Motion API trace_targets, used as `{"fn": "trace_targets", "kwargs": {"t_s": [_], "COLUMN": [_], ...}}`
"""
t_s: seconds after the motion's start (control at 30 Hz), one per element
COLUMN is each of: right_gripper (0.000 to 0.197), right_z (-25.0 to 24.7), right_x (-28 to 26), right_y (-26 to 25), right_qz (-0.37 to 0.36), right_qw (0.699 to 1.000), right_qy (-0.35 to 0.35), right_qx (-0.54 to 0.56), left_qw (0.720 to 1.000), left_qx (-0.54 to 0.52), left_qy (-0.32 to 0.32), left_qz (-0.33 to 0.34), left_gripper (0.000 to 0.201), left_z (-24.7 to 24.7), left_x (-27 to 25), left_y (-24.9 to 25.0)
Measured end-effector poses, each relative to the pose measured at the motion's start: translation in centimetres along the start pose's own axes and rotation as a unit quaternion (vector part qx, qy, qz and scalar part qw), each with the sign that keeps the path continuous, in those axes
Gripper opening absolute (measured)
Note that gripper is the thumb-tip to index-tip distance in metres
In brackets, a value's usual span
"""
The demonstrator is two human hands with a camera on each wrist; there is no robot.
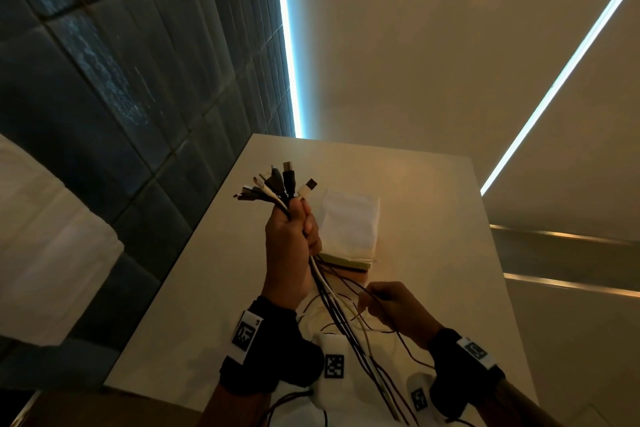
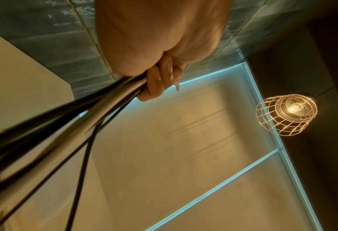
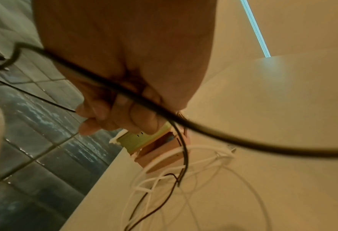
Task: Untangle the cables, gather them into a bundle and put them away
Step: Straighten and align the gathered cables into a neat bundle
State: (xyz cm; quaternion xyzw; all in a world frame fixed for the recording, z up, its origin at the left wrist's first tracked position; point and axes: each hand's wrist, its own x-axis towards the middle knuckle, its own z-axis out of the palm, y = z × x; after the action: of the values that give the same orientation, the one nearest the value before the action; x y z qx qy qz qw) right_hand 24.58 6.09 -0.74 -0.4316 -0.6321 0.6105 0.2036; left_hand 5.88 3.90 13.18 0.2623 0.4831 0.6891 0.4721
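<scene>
My left hand (image 1: 294,236) is raised above the white table (image 1: 433,204) and grips a bundle of black and white cables (image 1: 332,298) in a fist. Their plug ends (image 1: 277,184) fan out above the fist. The left wrist view shows the fingers (image 2: 156,81) curled round the cables (image 2: 69,125). The strands hang down toward me in loose loops (image 3: 183,179) on the table. My right hand (image 1: 391,305) is lower and to the right, pinching a thin black cable (image 1: 377,295). That cable (image 3: 144,100) crosses the curled fingers (image 3: 96,112) in the right wrist view.
A white pouch (image 1: 349,222) lies on a small green and wooden box (image 1: 349,265) (image 3: 144,140) at the table's middle, just behind my hands. A dark tiled wall (image 1: 104,80) runs along the table's left edge. A caged lamp (image 2: 286,114) hangs overhead.
</scene>
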Motion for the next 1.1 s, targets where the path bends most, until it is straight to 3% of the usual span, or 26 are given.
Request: {"fn": "trace_targets", "kwargs": {"t_s": [0.1, 0.2, 0.37, 0.47, 0.63, 0.83, 0.97, 1.1], "right_gripper": [0.031, 0.029, 0.022, 0.019, 0.017, 0.024, 0.028, 0.023], "right_z": [-0.4, -0.7, -0.8, -0.5, 0.7, 1.2, 0.4, -0.2], "right_x": [0.4, 1.0, 1.0, 0.2, -1.1, -1.0, 0.0, 1.0], "right_y": [1.5, 1.8, -4.4, -8.9, -12.2, -10.5, -7.9, -4.4], "right_qz": [0.036, 0.047, -0.021, -0.109, -0.203, -0.147, -0.126, -0.125], "right_qw": [0.999, 0.989, 0.984, 0.975, 0.972, 0.986, 0.989, 0.991], "right_qy": [0.011, 0.082, 0.168, 0.155, 0.074, -0.015, 0.006, 0.042], "right_qx": [-0.036, -0.116, 0.051, 0.113, 0.095, 0.080, 0.081, 0.009], "left_qw": [1.000, 0.998, 0.993, 0.991, 0.988, 0.992, 0.990, 0.994], "left_qx": [0.019, 0.053, 0.095, 0.105, 0.093, -0.041, -0.079, -0.061], "left_qy": [0.008, 0.003, 0.002, 0.015, 0.018, 0.000, -0.032, -0.050], "left_qz": [-0.002, -0.024, -0.066, -0.087, -0.122, -0.123, -0.110, -0.079], "left_gripper": [0.030, 0.029, 0.027, 0.027, 0.027, 0.029, 0.029, 0.030], "left_z": [-0.4, -0.5, -0.6, -0.3, 0.1, 0.6, 0.7, 0.5], "left_x": [0.2, 0.3, 0.3, 0.3, 0.0, -0.2, -0.2, 0.0], "left_y": [0.2, -0.1, -0.7, -0.9, -0.9, -0.2, 0.3, 0.2]}}
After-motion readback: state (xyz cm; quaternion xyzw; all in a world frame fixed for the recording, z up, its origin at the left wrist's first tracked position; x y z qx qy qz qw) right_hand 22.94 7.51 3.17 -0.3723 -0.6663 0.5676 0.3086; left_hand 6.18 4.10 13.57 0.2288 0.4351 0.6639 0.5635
